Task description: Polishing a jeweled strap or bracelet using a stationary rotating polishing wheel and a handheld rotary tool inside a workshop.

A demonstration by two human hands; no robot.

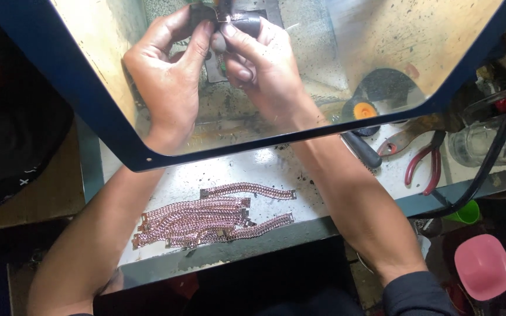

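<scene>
Bracelet piece [225, 17] is being worked behind the shield [382, 35], both hands [168, 76] [265, 70] pinching it. Finished chains [206, 219] are lying on the desk [265, 169]; steady pinch probably needed next.

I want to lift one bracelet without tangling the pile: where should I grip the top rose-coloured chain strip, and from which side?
Likely by its right end clasp, coming from the right. That chain strip lies flat and apart from the pile of strips, its right end free on the bench, so a pinch there should clear the others.
</scene>
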